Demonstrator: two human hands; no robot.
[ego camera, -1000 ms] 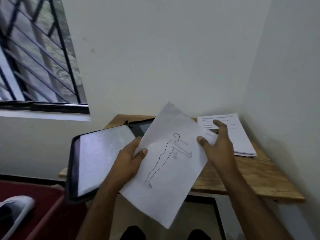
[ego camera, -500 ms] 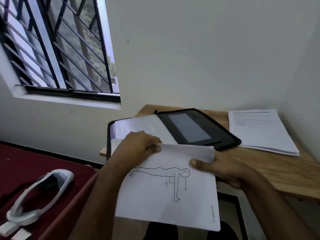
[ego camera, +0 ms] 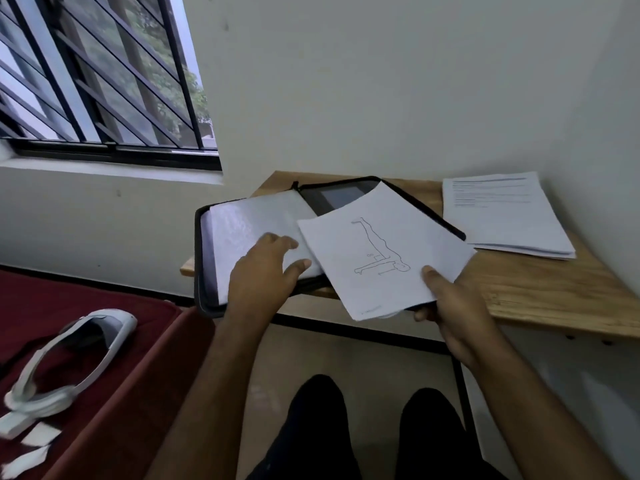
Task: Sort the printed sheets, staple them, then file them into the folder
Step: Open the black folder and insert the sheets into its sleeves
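A white sheet with a line drawing of a body [ego camera: 381, 251] is held over the open black zip folder [ego camera: 204, 271]. My right hand [ego camera: 453, 306] pinches the sheet's near corner, thumb on top; other sheets may lie under it. My left hand [ego camera: 263, 271] has relaxed fingers resting on the folder's clear plastic sleeve pages [ego camera: 252, 223] and holds nothing. A stack of printed sheets [ego camera: 502, 216] lies on the wooden table [ego camera: 554, 292] at the right, by the wall. No stapler is in view.
The folder overhangs the table's left front edge. A dark red bed [ego camera: 69, 327] at the left carries a white headset [ego camera: 69, 362] and paper scraps. White walls close the table's back and right. A barred window [ego camera: 97, 81] is up left. My knees are below.
My left hand has let go of the drawing sheet and moved onto the folder's sleeve pages. My right hand has turned the sheet and carried it right, over the folder's right half.
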